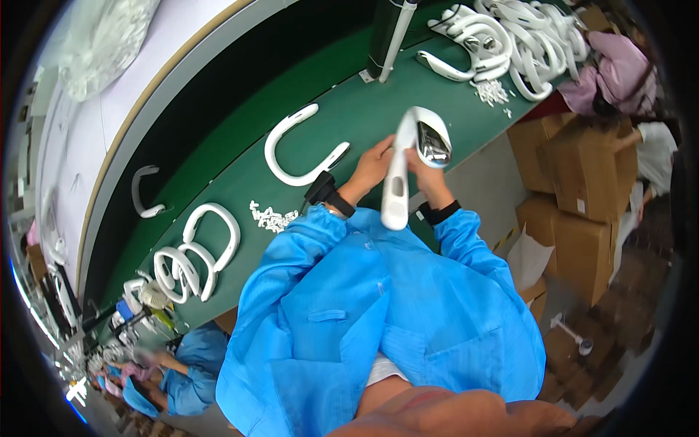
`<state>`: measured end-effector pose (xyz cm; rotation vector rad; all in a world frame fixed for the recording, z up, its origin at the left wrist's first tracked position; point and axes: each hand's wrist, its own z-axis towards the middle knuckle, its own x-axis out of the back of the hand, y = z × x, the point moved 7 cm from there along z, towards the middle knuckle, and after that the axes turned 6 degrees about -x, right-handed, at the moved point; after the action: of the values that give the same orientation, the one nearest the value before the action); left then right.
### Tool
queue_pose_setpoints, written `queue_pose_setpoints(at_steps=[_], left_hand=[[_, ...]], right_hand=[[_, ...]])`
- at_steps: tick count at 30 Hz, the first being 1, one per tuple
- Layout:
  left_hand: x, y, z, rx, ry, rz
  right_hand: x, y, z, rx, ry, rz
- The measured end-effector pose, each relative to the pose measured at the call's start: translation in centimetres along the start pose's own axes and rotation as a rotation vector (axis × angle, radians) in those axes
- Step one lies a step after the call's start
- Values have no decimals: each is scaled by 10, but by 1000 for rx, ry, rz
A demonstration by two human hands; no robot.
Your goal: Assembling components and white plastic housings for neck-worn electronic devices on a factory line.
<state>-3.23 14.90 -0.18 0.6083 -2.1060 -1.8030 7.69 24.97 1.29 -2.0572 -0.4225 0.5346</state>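
Observation:
A white U-shaped neck fan (395, 186) with a glossy dark panel at one end is held up in front of my chest, over the bench's near edge. My left hand (370, 173) grips it from the left, fingers closed against its side. Behind the fan, my right hand (431, 180) holds the panel end, its fingers partly hidden. Left of my hands, a second neck fan (273, 154) lies on the green bench (240, 171). Small white pieces (272, 220) are heaped beside my left forearm.
Several neck fans (231, 237) lie at left; a large pile of neck fans (535, 44) covers the far right, near loose white pieces (490, 92). A post (391, 40) rises at the back. Cardboard boxes (582, 178) and a pink-sleeved person (619, 73) are right; a blue-clothed person (200, 364) lower left.

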Motion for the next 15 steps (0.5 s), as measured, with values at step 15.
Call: queue_pose_setpoints(at_steps=[15], left_hand=[[224, 34, -41, 715, 700, 1358]], right_hand=[[184, -146, 216, 532, 526, -1248]])
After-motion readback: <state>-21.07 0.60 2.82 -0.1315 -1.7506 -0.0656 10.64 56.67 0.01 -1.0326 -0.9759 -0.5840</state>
